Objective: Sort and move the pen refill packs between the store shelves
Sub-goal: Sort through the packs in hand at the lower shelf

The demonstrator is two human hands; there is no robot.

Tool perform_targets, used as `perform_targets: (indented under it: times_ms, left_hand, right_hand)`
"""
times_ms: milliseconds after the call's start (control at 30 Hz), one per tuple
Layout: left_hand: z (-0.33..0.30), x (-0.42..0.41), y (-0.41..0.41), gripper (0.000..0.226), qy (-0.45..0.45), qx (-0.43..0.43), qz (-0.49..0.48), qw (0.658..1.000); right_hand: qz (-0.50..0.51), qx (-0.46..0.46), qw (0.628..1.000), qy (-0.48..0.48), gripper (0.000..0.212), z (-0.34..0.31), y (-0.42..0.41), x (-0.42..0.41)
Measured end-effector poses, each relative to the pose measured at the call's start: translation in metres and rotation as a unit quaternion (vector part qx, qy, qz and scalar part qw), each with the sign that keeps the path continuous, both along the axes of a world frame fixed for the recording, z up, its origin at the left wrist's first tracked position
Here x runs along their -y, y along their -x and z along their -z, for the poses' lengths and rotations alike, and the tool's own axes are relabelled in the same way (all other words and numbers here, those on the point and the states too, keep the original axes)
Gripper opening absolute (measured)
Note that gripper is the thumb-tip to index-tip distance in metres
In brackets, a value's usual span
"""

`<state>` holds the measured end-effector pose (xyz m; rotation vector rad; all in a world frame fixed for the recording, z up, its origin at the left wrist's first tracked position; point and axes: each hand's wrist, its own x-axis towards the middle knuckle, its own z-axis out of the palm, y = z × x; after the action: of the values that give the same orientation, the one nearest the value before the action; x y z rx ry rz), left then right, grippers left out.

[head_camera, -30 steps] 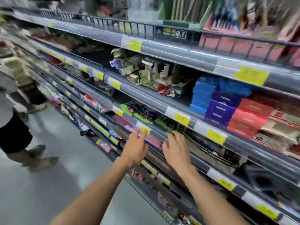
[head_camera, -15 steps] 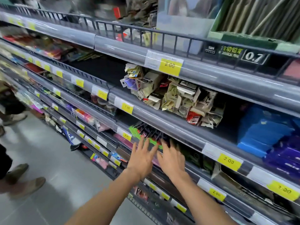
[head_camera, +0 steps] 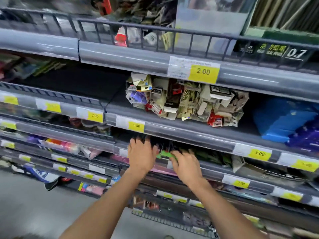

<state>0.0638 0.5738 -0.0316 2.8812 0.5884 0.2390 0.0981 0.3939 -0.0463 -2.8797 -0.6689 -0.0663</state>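
The pen refill packs (head_camera: 164, 153), dark refills on green cards, lie on a grey shelf under the rail with the 1.00 price tag (head_camera: 136, 126). My left hand (head_camera: 140, 156) reaches into their left side, its fingers curled over the dark refills. My right hand (head_camera: 187, 167) is close beside it, and its curled fingers hold the green card end of the packs. The rail and motion blur hide the fingertips and the back of the packs.
On the shelf above sits a jumbled heap of small carded packs (head_camera: 186, 102), with blue and purple boxes (head_camera: 284, 118) to its right. A wire-fronted top shelf (head_camera: 155, 34) overhangs. Pink packs (head_camera: 120, 159) lie on the shelf below my hands. The grey aisle floor (head_camera: 34, 207) is at lower left.
Both hands moved forward from the shelf's edge into the refill packs, and their spread fingers curled onto them. The view swung left and closer, and the person in the aisle left the view.
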Motion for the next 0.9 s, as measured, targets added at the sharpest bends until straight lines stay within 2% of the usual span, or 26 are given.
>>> perform_targets:
  times_ms: [67, 200, 300, 400, 500, 567, 633, 733, 800, 900]
  left_hand:
    - [-0.003, -0.004, -0.012, 0.06, 0.042, -0.079, -0.013, 0.996]
    - [-0.008, -0.005, -0.026, 0.069, 0.113, -0.111, -0.013, 0.987]
    - [-0.014, -0.007, -0.033, 0.06, 0.198, -0.112, -0.009, 0.974]
    - [-0.021, -0.011, -0.036, 0.06, 0.276, -0.108, -0.032, 0.954]
    - [-0.025, -0.013, -0.04, 0.045, 0.311, -0.116, -0.053, 0.942]
    - [-0.027, -0.012, -0.041, 0.044, 0.314, -0.129, -0.07, 0.938]
    - [-0.03, -0.007, -0.041, 0.044, 0.308, -0.131, -0.088, 0.938]
    - [-0.036, 0.002, -0.046, 0.024, 0.325, -0.109, -0.083, 0.936]
    - [-0.037, 0.005, -0.047, 0.027, 0.346, -0.098, -0.086, 0.929]
    - [-0.033, 0.004, -0.046, 0.023, 0.409, -0.074, -0.101, 0.904]
  right_hand:
    - [0.007, -0.019, 1.0, -0.002, 0.035, -0.003, 0.0, -0.005]
    - [0.069, -0.069, 0.993, -0.074, 0.043, -0.012, 0.007, -0.016]
    - [0.151, -0.111, 0.97, -0.157, 0.053, -0.019, 0.01, -0.025]
    - [0.194, -0.143, 0.953, -0.181, 0.046, -0.025, 0.009, -0.03]
    - [0.237, -0.165, 0.928, -0.235, 0.039, -0.029, 0.004, -0.032]
    - [0.272, -0.189, 0.905, -0.268, 0.039, -0.03, 0.001, -0.033]
    - [0.293, -0.214, 0.892, -0.27, 0.037, -0.033, -0.004, -0.035]
    - [0.307, -0.25, 0.88, -0.263, 0.023, -0.037, -0.013, -0.041]
    - [0.322, -0.277, 0.866, -0.264, 0.019, -0.037, -0.018, -0.044]
    - [0.344, -0.307, 0.839, -0.29, 0.03, -0.035, -0.024, -0.045]
